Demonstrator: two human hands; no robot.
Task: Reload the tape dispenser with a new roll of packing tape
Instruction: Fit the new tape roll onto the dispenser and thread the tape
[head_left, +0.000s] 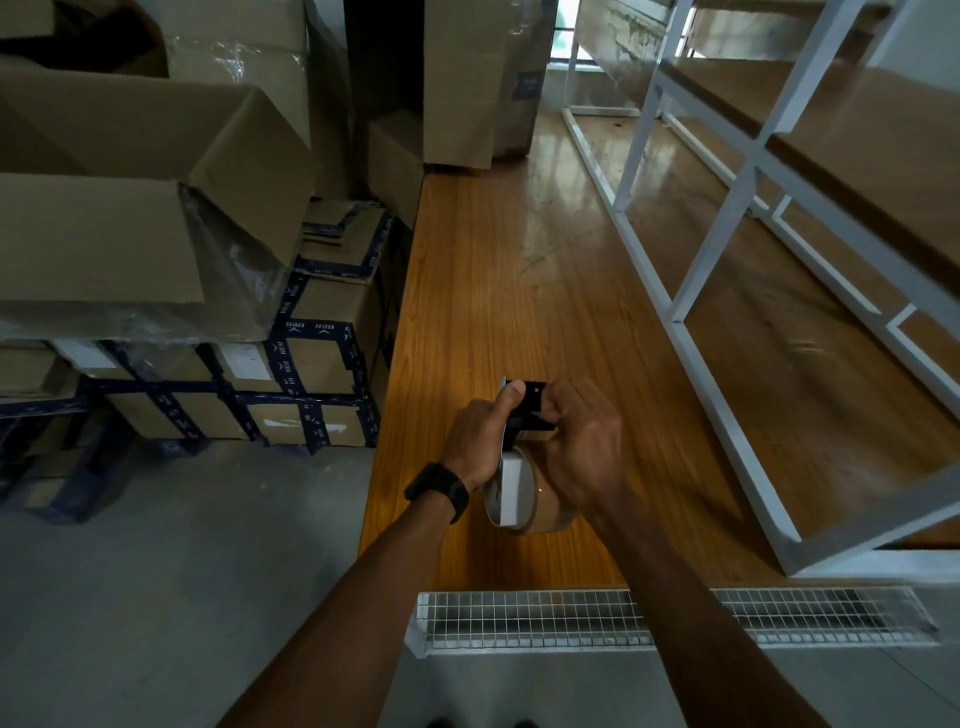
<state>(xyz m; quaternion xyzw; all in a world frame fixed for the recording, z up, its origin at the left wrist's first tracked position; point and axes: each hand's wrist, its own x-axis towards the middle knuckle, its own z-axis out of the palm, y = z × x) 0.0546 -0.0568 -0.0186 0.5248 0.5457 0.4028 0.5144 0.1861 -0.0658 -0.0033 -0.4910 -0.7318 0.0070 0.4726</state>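
I hold a black tape dispenser (532, 405) in front of me, above the wooden floor. A roll of brown packing tape (540, 506) with a white inner core sits on it, hanging below my hands. My left hand (480, 439) grips the dispenser from the left, thumb on its top edge. My right hand (582, 447) closes on the dispenser's front end from the right, fingers curled at the toothed black part. The dispenser's handle is hidden by my hands. A black watch is on my left wrist.
Stacked cardboard boxes (311, 364) with dark blue tape fill the left side. A white metal shelving rack (727, 291) runs along the right. A metal grate (519, 618) lies in the floor near my feet. Grey concrete floor (182, 571) is at lower left.
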